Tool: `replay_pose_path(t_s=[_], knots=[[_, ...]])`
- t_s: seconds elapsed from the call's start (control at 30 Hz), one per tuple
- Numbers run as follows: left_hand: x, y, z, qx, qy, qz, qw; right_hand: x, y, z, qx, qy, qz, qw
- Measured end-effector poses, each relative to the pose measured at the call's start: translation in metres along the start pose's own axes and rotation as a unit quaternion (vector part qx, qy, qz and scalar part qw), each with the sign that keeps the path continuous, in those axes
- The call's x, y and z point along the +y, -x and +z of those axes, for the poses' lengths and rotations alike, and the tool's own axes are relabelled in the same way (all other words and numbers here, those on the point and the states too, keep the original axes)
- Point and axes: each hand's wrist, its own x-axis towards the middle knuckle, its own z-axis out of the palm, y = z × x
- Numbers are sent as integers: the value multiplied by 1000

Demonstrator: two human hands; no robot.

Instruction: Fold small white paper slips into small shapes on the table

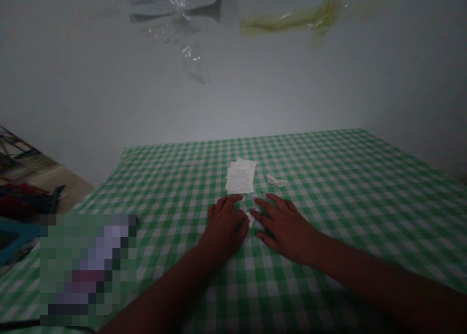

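A small slip of white paper lies on the checked cloth between my two hands. My left hand rests palm down to the left of it, fingers forward and bent, with the thumb side at the slip's edge. From the right, my right hand reaches in with its fingers spread, the fingertips at or just over the slip. Whether either hand presses on the paper is hard to see. Just beyond my fingers is a loose stack of printed white sheets. A narrow, creased paper strip lies right of the stack.
A green and white checked tablecloth covers the table, which meets a pale wall at the back. At the left front lies a pixelated, blurred-out object. Tape and plastic hang on the wall above. Red and blue items are beyond the left edge.
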Motion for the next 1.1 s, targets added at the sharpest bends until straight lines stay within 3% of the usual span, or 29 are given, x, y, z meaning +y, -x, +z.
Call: replay_pose_path(t_s=[0.37,0.87,1.1], knots=[[4,3,2,1,-46,-9,999,1,6,-11,-16,-12,-32,999],[7,3,-1,0,-55,-6,998,26,-6,-9,-11,38,69,997],[6,3,0,-4,-45,-12,999,17,-6,-14,20,-18,27,999]])
